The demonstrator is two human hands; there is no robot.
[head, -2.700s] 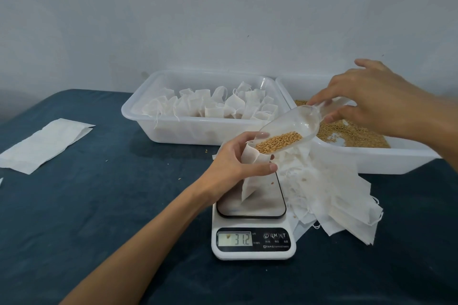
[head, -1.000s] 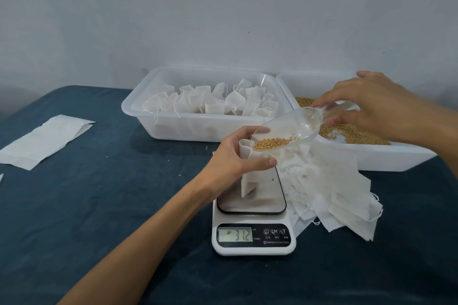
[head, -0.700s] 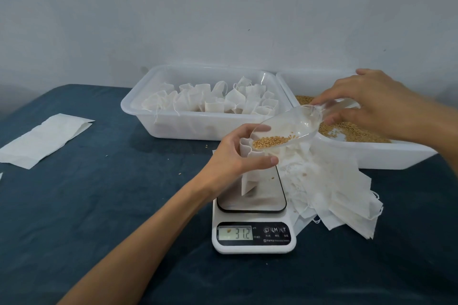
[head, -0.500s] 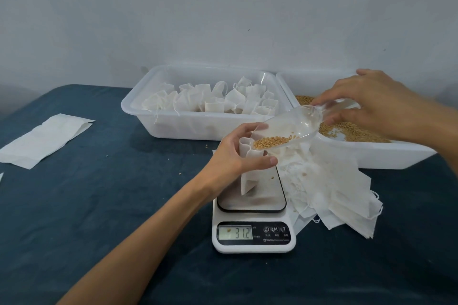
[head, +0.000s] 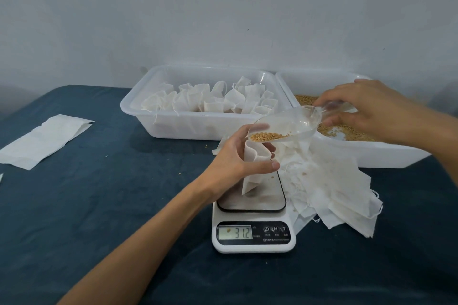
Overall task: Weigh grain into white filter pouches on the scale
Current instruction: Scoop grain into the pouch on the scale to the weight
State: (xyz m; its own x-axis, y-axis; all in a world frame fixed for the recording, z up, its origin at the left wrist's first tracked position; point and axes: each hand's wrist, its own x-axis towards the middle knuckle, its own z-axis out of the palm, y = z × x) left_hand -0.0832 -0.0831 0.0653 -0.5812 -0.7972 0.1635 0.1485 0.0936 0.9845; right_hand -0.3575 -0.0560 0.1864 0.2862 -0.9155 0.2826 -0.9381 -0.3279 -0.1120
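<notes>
Left hand [head: 235, 161] grip: fingers and thumb curled round the open mouth of a white filter pouch [head: 252, 171] standing on the scale [head: 252, 228]. Right hand [head: 366, 109] grip: pinches the handle of a clear scoop [head: 287, 124], tilted over the pouch; grain [head: 269, 135] at its lip. Display apparently reads 31.2. Empty pouches [head: 329, 188] piled right; grain bin [head: 371, 153] far right; filled-pouch bin [head: 198, 126] far centre; dark tabletop [head: 99, 205].

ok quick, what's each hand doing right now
left hand: closed, holding the white pouch upright on the scale
right hand: closed, holding the clear scoop of grain over the pouch
</notes>
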